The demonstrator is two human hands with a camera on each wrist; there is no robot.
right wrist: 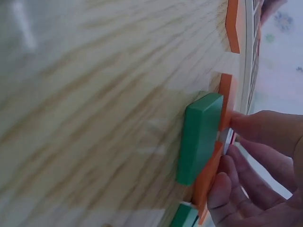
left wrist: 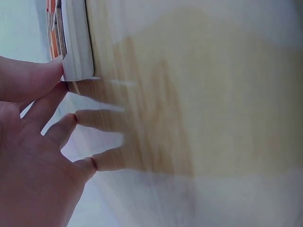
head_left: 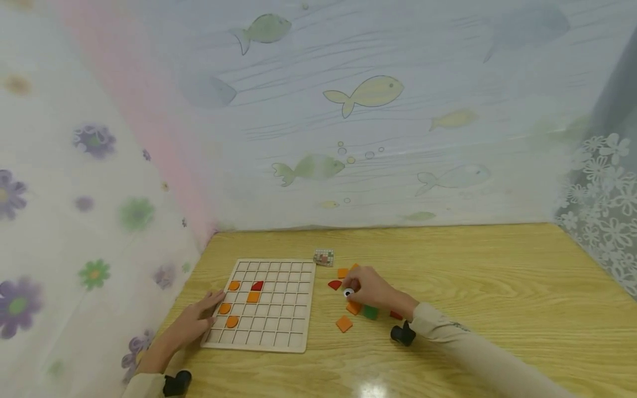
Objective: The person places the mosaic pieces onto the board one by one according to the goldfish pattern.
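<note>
A pale wooden grid board (head_left: 281, 320) lies on the table. Orange discs (head_left: 232, 321), an orange square (head_left: 253, 297) and a red quarter-round piece (head_left: 257, 286) sit in its cells. Along the board's left edge rests my left hand (head_left: 191, 323); its thumb (left wrist: 33, 78) touches the rim and its other fingers are spread. To the right of the board, my right hand (head_left: 372, 288) pinches a white round eye piece (head_left: 348, 293) with a black centre between thumb and fingers. Beneath and around that hand lie orange pieces (head_left: 344, 324), a green piece (right wrist: 201, 137) and a red piece (head_left: 335, 284).
A small card with a coloured grid pattern (head_left: 324, 257) lies by the board's far right corner. Another red piece (head_left: 396, 315) lies under the right wrist. Fish-printed cloth (head_left: 378, 155) hangs behind the table, with flowered cloth (head_left: 99, 232) at the left.
</note>
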